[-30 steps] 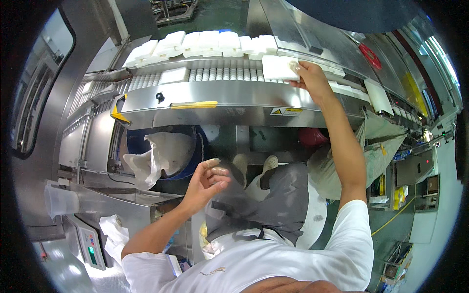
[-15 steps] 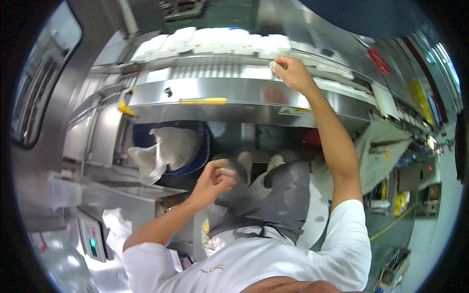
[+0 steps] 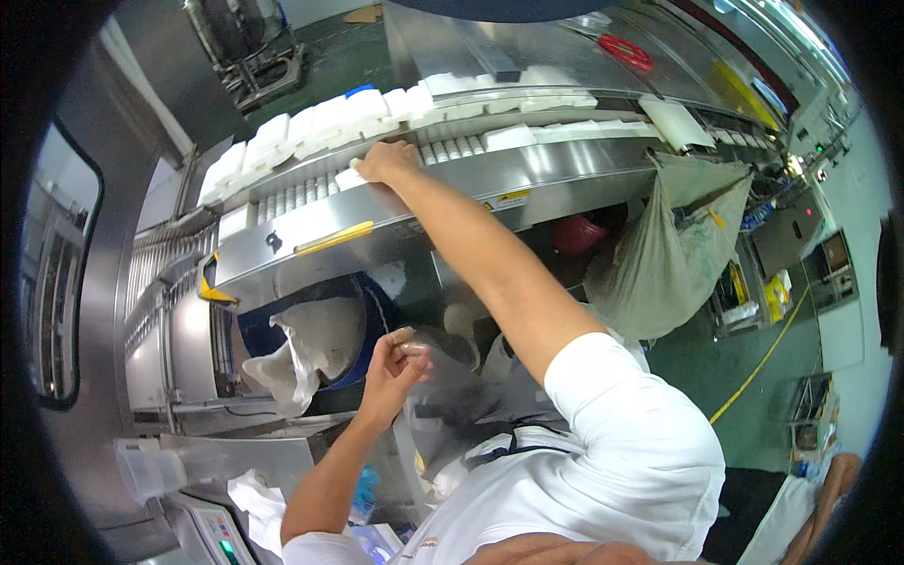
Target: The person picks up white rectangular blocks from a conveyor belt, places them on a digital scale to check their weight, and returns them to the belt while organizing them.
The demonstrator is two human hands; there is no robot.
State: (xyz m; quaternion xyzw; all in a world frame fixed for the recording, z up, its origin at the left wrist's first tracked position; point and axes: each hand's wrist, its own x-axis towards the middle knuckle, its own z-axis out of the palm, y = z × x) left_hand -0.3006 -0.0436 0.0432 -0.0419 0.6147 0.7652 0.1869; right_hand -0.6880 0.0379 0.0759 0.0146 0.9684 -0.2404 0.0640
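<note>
My right hand (image 3: 388,163) reaches across to the roller conveyor (image 3: 306,193), its fingers closed around a small whitish wad (image 3: 356,164) that shows only at the fingertips. Flat white packs (image 3: 556,132) lie on the rollers to the right of that hand. Along the conveyor's far side runs a row of white packs (image 3: 339,122), several stacked against each other. My left hand (image 3: 395,370) is raised in front of my lap, fingers curled in. Something shiny shows at its fingers, but I cannot make out what it is.
Below the conveyor stands a blue bin (image 3: 377,311) with a pale liner. A grey-green cloth sack (image 3: 659,264) hangs at the right. A clear plastic jug (image 3: 149,471) and a scale (image 3: 212,529) are at the lower left. A red ring-shaped thing (image 3: 624,53) lies far back.
My right hand has moved left along the conveyor, still closed on the wad. The whole view has turned, and my left hand stays raised and curled before my lap.
</note>
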